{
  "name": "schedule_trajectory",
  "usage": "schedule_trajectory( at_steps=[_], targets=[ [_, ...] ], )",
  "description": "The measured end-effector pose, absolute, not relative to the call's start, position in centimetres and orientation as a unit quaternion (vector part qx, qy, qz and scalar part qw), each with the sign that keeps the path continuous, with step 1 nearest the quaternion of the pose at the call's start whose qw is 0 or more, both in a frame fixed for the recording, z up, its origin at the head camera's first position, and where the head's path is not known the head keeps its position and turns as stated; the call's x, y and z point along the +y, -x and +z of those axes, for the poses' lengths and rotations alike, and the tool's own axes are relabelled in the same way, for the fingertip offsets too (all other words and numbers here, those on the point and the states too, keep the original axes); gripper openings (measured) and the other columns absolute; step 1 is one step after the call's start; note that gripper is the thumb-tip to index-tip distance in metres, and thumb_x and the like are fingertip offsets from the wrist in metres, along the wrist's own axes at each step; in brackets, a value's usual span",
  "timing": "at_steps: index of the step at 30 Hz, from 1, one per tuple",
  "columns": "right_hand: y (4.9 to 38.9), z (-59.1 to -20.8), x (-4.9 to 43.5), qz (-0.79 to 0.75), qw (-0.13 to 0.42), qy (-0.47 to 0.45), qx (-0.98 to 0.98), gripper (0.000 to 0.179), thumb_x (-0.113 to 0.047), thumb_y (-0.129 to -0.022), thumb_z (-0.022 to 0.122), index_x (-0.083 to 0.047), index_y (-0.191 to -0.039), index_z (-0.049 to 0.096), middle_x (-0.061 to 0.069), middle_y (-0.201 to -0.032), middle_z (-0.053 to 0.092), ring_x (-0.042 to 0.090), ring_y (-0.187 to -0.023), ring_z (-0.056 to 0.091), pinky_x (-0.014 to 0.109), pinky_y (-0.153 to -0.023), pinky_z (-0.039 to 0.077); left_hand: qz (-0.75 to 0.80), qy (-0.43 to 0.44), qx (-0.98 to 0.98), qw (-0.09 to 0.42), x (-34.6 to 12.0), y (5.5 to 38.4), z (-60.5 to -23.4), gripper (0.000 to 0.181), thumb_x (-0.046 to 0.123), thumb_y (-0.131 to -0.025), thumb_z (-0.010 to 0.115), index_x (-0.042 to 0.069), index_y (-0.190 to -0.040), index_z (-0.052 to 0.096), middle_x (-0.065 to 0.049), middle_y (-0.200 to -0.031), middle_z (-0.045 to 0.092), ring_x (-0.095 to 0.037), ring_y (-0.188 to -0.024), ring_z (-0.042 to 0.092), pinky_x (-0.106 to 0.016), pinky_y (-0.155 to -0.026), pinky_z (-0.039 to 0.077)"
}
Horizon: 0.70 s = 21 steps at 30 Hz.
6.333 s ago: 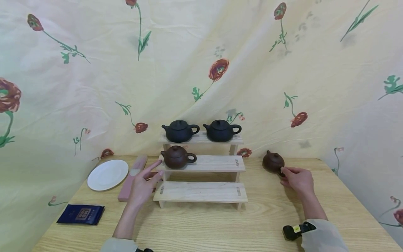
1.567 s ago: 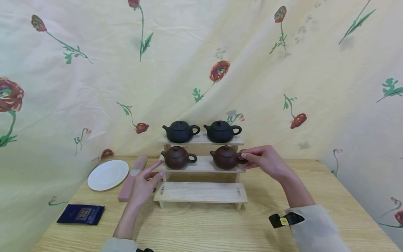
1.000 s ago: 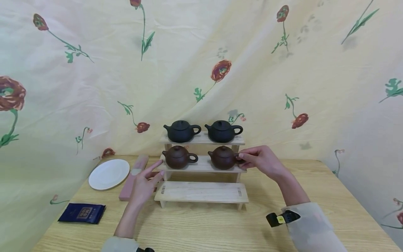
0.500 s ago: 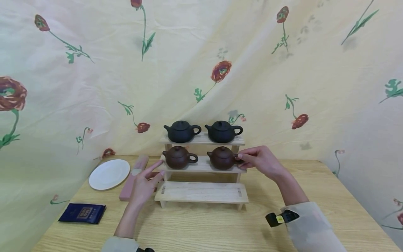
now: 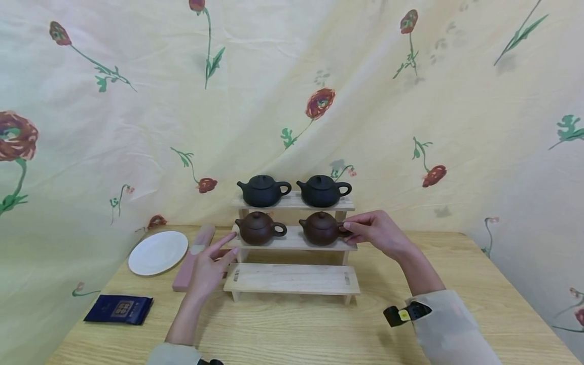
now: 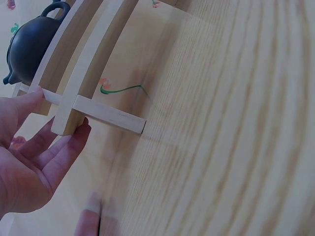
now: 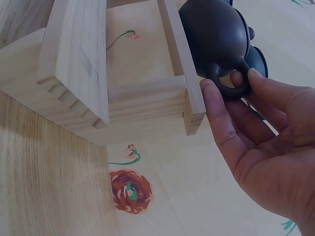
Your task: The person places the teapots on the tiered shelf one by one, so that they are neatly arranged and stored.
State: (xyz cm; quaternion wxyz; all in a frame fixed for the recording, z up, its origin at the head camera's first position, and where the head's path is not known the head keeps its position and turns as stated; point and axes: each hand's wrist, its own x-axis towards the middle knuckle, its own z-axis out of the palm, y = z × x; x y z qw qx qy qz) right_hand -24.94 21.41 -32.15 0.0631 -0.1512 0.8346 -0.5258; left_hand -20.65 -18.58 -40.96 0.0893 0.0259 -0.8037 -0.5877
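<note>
My right hand (image 5: pixel 376 233) pinches the loop handle of a dark brown teapot (image 5: pixel 321 228) at the right of the middle shelf of a three-step wooden stand (image 5: pixel 292 276). In the right wrist view, thumb and fingertips close on the handle of that teapot (image 7: pixel 216 37), its body over the shelf. My left hand (image 5: pixel 210 268) grips the left end of the stand; in the left wrist view its thumb and fingers lie on either side of the board (image 6: pixel 74 105). A matching brown teapot (image 5: pixel 256 228) sits at the middle shelf's left. Two black teapots (image 5: pixel 262 191) (image 5: pixel 321 191) stand on the top shelf.
Left of the stand lie a white plate (image 5: pixel 157 253), a long pink box (image 5: pixel 184 271) and a dark blue packet (image 5: pixel 119 309). A flowered cloth (image 5: pixel 255 126) hangs behind the wooden table (image 5: pixel 283 334).
The right hand has carried the brown teapot from the table at the right onto the middle shelf, then shifted it slightly left. The left hand has stayed at the stand's end.
</note>
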Motion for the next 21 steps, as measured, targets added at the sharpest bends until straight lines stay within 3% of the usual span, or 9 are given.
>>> schedule_trajectory(
  at_steps=[14, 21],
  targets=[
    [25.25, -31.92, 21.62, -0.525, 0.077, 0.149, 0.835, 0.029, -0.008, -0.107, 0.061, 0.012, -0.126, 0.069, 0.023, -0.115, 0.073, 0.018, -0.088, 0.075, 0.030, -0.082, 0.064, -0.591, -0.025, -0.802, 0.085, -18.51, 20.55, -40.80, 0.046, 0.021, -0.102, 0.072, 0.029, -0.147, 0.065, -0.018, -0.122, 0.077, -0.031, -0.105, 0.072, -0.025, -0.065, 0.058],
    [25.30, -32.03, 21.82, -0.504, 0.078, 0.148, 0.847, 0.028, -0.010, -0.107, 0.062, 0.009, -0.125, 0.072, 0.017, -0.108, 0.075, 0.018, -0.087, 0.072, 0.029, -0.078, 0.062, -0.587, -0.026, -0.805, 0.088, -18.54, 20.41, -40.77, 0.046, 0.020, -0.103, 0.072, 0.028, -0.147, 0.065, -0.019, -0.123, 0.076, -0.023, -0.098, 0.070, -0.027, -0.065, 0.059]
  ],
)
